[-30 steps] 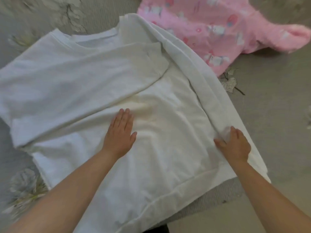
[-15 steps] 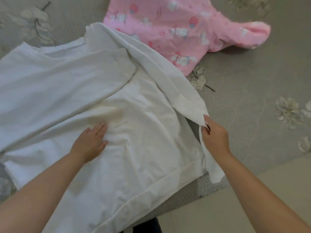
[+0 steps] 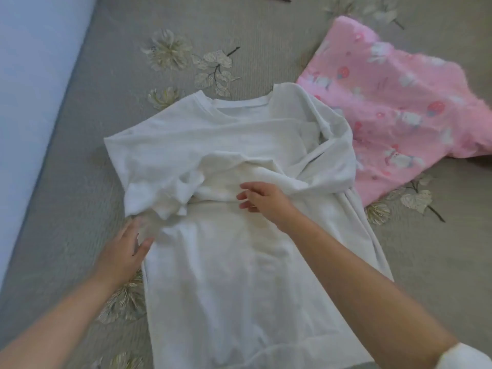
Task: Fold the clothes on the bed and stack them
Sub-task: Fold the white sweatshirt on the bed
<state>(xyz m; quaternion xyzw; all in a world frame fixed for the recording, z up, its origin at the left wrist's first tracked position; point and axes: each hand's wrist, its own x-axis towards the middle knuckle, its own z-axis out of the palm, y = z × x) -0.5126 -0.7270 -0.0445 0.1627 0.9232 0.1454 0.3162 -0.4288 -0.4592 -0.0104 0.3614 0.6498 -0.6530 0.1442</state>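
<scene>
Resting on soft, rumpled white sweatshirt (image 3: 226, 275), both hands lie relaxed.

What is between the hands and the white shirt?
Nothing visible. The left hand rests at the white shirt's left edge, and the right hand hovers right above its bunched middle. The pink garment lies off to the right.

the white long-sleeved sweatshirt (image 3: 239, 262) is soft matt cloth, thick and faintly fleecy, with a ribbed band at the neck and creases where the sleeves bunch. the pink printed garment (image 3: 394, 107) looks like fuzzy plush fabric, its edges fluffy. the grey bed cover (image 3: 80, 155) is matt woven cloth with a fine ribbed texture and pale embroidered-looking flowers with a slight sheen.
</scene>
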